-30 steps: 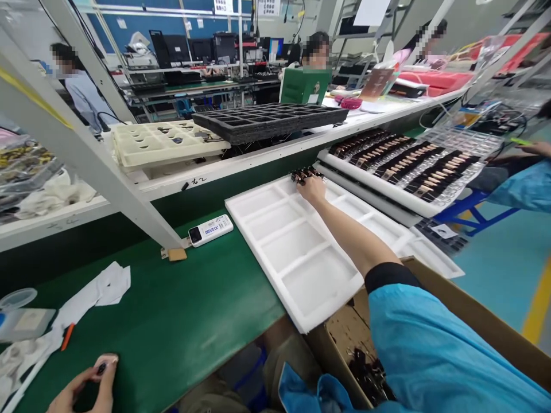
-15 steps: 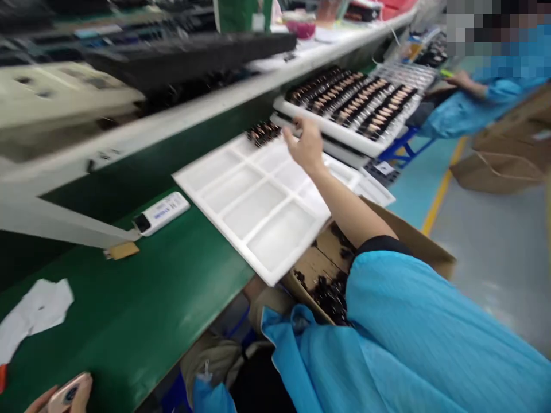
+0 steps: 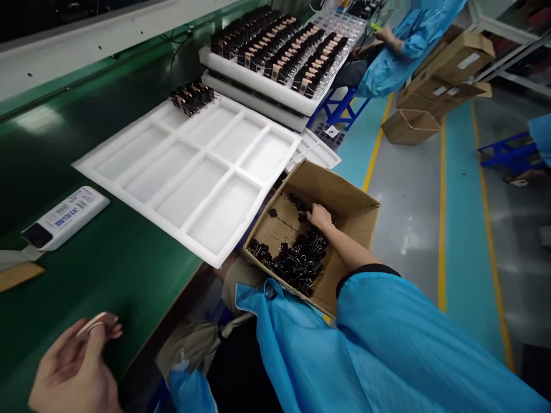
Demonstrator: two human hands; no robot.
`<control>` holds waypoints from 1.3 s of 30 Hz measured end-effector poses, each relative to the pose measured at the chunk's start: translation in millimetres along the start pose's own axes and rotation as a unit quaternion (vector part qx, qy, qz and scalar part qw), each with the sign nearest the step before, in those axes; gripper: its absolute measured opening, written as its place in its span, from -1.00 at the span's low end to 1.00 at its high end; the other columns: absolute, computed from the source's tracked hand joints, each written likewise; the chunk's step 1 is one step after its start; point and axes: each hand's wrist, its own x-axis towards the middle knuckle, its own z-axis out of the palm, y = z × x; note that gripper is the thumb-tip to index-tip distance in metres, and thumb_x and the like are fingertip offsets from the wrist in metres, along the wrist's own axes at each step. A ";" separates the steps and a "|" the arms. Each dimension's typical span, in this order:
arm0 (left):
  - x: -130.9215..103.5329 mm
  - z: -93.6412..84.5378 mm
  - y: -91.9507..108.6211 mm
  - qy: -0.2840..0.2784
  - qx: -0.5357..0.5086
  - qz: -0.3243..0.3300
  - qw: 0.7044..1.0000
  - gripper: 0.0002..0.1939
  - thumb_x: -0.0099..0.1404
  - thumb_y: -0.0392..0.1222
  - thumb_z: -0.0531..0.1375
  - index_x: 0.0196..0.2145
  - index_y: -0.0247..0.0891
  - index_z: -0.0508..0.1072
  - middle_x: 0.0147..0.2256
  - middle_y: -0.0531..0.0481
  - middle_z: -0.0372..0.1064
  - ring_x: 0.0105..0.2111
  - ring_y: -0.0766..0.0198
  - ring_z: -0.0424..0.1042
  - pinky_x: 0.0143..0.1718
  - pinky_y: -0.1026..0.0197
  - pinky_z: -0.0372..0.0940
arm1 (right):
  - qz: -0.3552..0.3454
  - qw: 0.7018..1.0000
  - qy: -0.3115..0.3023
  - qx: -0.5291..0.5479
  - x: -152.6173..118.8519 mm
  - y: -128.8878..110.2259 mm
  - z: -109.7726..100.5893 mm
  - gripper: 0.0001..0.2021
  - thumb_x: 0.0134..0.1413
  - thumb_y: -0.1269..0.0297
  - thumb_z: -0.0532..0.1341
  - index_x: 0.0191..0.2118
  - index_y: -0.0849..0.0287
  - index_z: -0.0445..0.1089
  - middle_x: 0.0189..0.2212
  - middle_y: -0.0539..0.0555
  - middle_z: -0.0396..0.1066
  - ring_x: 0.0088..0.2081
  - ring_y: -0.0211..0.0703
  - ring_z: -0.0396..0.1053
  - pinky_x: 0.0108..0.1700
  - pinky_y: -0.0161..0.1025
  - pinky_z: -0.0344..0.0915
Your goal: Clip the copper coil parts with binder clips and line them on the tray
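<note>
Black binder clips [image 3: 297, 261] are lying heaped in an open cardboard box [image 3: 344, 198] just beside the green surface [image 3: 107, 258], where the right hand [image 3: 321, 217] is reaching down among them, fingers curled onto the pile; whether it is already gripping any cannot be told. The clips are looking small, light and stiff, probably springy metal that could snag its neighbours, so pinching one by its folded body is seeming the surer hold. The left hand [image 3: 75, 373] is hovering low at the near edge of the surface, well apart from the box, fingers pinching a thin pinkish strip [image 3: 92, 323]. A white foam tray [image 3: 189, 172] with mostly bare compartments is overhanging the box's rim, one small cluster of clips [image 3: 191, 97] sitting in its far corner compartment. Beyond, filled trays [image 3: 275, 51] are standing stacked, and a co-worker's blue sleeve [image 3: 413, 40] is showing nearby.
</note>
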 end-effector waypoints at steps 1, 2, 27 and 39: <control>-2.1 9.2 1.7 0.009 -0.018 0.007 1.000 -0.64 -0.01 -0.09 0.51 -0.22 -0.05 0.60 -0.30 0.06 0.60 -0.25 -0.05 0.58 -0.11 -0.26 0.53 | -0.006 1.000 -0.003 -0.009 3.7 -1.7 6.0 -0.61 0.33 0.21 0.14 0.12 0.36 0.41 0.08 0.42 0.41 0.09 0.16 0.36 0.03 -0.10 0.30; -3.6 15.9 2.2 0.016 -0.034 0.015 0.999 -0.64 -0.03 -0.13 0.52 -0.23 -0.10 0.62 -0.31 0.04 0.60 -0.29 -0.01 0.58 -0.15 -0.19 0.54 | -0.013 1.000 -0.007 -0.018 7.4 -3.3 10.7 -0.59 0.33 0.22 0.12 0.13 0.41 0.40 0.10 0.47 0.38 0.13 0.20 0.32 0.08 -0.06 0.27; -4.9 -0.4 -13.7 -0.042 -0.141 -0.016 0.989 -0.50 0.00 -0.13 0.51 -0.11 -0.35 0.56 -0.29 -0.10 0.59 -0.39 0.21 0.57 -0.42 0.26 0.44 | -0.253 0.648 -0.380 0.609 -184.9 -107.4 -129.9 -0.66 0.05 0.03 0.48 -0.20 0.16 0.51 -0.25 0.12 0.54 -0.19 -0.13 0.48 -0.01 -0.17 0.40; -14.7 -14.9 -17.1 -0.123 -0.258 -0.084 0.955 -0.52 0.08 0.00 0.49 -0.12 -0.31 0.56 -0.29 -0.15 0.61 -0.45 0.28 0.51 -0.43 0.26 0.39 | -0.358 0.577 -0.464 0.569 -304.4 -296.3 -90.9 -0.54 0.07 -0.20 0.37 -0.24 0.15 0.42 -0.57 -0.02 0.36 -0.60 -0.24 0.23 -0.56 -0.27 0.10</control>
